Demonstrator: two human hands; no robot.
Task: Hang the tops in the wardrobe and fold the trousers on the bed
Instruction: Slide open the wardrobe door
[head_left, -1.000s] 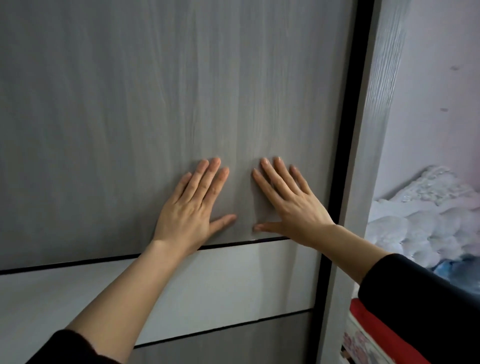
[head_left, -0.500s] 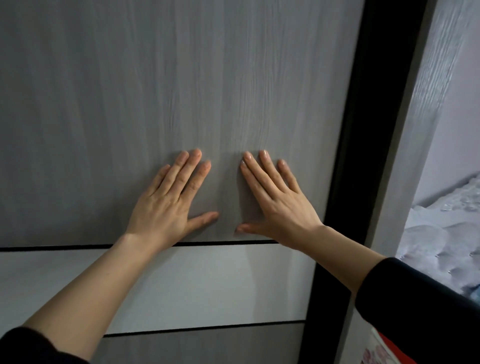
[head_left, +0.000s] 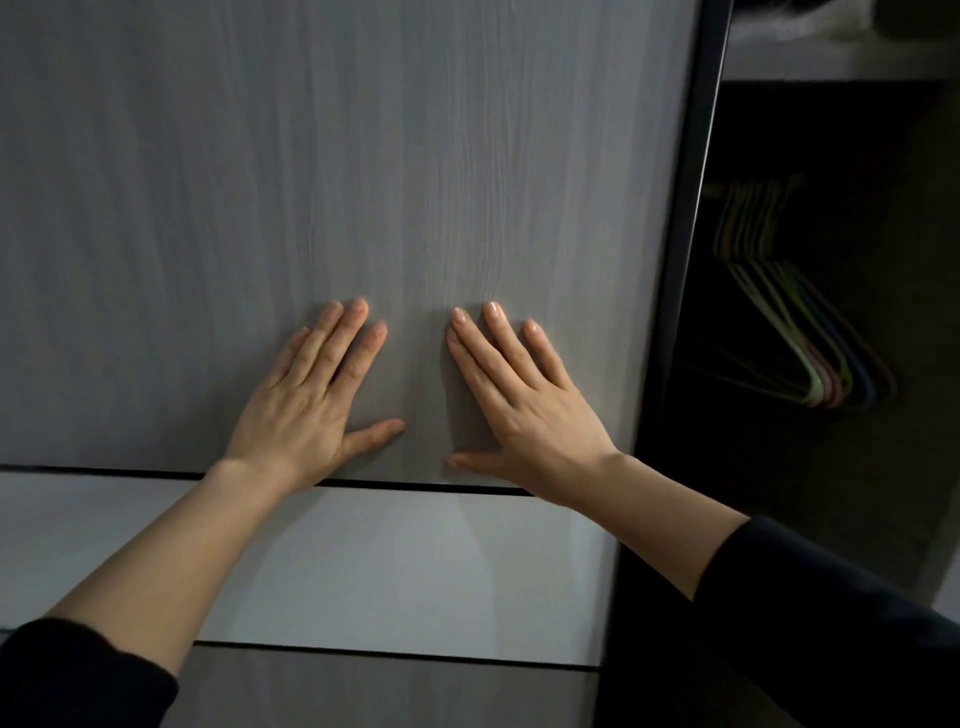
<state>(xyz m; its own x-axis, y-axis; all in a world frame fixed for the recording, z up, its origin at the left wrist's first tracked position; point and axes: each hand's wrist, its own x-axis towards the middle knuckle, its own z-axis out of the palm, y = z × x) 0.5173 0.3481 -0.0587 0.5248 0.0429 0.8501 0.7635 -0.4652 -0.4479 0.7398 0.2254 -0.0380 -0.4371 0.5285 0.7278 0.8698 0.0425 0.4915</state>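
Left grip (head_left: 306, 410) & right grip (head_left: 530, 410): both flat, fingers straight & spread, palms pressed on the sliding wardrobe door (head_left: 363, 156), holding nothing. Thumbs sit just above the door's dark groove (head_left: 104, 470). Right of the door edge the wardrobe opening (head_left: 810, 493) shows dark, w/ a bunch of bare coloured hangers (head_left: 800, 332) under a shelf (head_left: 831, 65). Tops & trousers: not in view. Step looks like sliding the door left. To do it well: even palm pressure, push sideways not inward, hands level so it doesn't jam. Go till the hangers are fully reachable.
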